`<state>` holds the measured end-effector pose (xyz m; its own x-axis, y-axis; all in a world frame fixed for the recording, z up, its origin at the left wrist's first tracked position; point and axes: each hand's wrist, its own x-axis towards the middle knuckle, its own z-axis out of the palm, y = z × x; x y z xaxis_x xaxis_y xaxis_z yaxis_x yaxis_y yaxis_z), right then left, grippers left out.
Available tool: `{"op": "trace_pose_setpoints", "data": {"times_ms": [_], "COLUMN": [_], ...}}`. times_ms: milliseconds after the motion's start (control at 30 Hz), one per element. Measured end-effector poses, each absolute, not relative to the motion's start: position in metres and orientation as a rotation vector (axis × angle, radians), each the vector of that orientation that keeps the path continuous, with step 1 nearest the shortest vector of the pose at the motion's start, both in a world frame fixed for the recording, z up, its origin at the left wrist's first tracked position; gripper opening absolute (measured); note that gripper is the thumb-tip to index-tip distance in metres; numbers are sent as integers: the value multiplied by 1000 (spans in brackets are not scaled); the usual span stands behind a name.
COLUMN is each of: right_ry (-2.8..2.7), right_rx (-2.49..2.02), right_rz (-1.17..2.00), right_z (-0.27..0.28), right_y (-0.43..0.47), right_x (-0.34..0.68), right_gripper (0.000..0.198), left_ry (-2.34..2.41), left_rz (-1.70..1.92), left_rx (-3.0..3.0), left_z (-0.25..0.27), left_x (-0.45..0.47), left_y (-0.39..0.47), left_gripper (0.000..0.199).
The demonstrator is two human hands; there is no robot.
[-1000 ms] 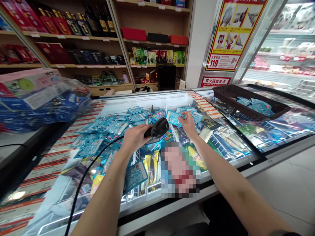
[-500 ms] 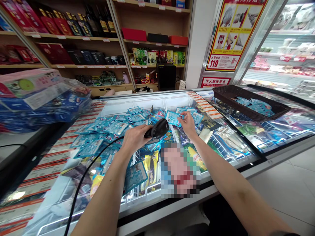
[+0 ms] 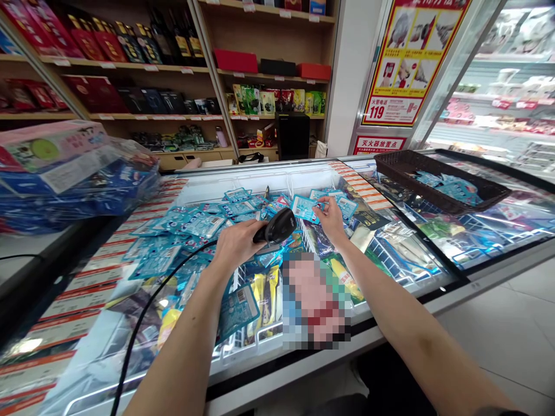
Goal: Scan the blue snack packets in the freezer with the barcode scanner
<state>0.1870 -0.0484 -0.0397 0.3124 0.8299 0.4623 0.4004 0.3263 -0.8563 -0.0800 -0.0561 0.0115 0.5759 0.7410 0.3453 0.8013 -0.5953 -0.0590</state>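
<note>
Wooden shelves [image 3: 243,29] stand beyond the black scanner [image 3: 281,225], and a brightly lit freezer [image 3: 208,180] spreads out beneath it. Your right hand [image 3: 332,219] has its thumb and fingers pinching the edge of a flat blue packet [image 3: 304,207], held just to the right of the scanner's nose. Your left hand [image 3: 236,241] has its fingers curled round the scanner's handle.

By the look of it, you are partway through a large lot: this one packet is up at the scanner, a small group of similar packets [image 3: 459,188] lies in the brown basket [image 3: 401,176] well to the scanner's right, and a much larger loose heap [image 3: 197,225] lies to its left. Nothing shows which of those have been read, so your count done and count left stay open.

Your packet is a thin, glossy rectangle with pale print; those in the heap look creased and slippery, overlapping at all angles. Your scanner is smooth, rounded plastic, trailing a thin black cable [image 3: 125,364] to its left. The basket has a dark, woven-looking wall. Far left of the scanner, wrinkled clear film wraps stacked boxes [image 3: 56,173]. Nearer you than the scanner, a pixelated patch [image 3: 316,300] hides its contents, so you can't fairly name them.
</note>
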Motion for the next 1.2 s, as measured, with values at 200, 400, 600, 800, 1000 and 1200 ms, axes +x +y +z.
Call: {"op": "trace_pose_setpoints", "data": {"times_ms": [200, 400, 600, 800, 1000, 1200], "right_ry": [-1241, -1085, -1169, -1224, -1482, -1728], "right_rx": [-1377, -1478, -1579, -1752, -1700, -1475], "right_rz": [168, 37, 13, -330, -361, -137], "right_z": [-33, -33, -41, -42, -38, -31], "right_y": [-53, -50, -45, -49, -54, -57], "right_x": [194, 222, 237, 231, 219, 203], "right_gripper": [28, 26, 47, 42, 24, 27], "left_ry": [-1349, -1400, -1449, -1490, -1505, -1524], "left_rz": [-452, -524, -578, -649, -686, -691], "left_rx": [-2544, -2465, -2394, -2355, -2347, -2342], "left_z": [11, 12, 13, 16, 16, 20], "left_x": [-81, -84, -86, -86, -88, -93], "left_y": [-56, -55, -55, -57, -55, -55], "left_gripper": [40, 38, 40, 38, 38, 39]}}
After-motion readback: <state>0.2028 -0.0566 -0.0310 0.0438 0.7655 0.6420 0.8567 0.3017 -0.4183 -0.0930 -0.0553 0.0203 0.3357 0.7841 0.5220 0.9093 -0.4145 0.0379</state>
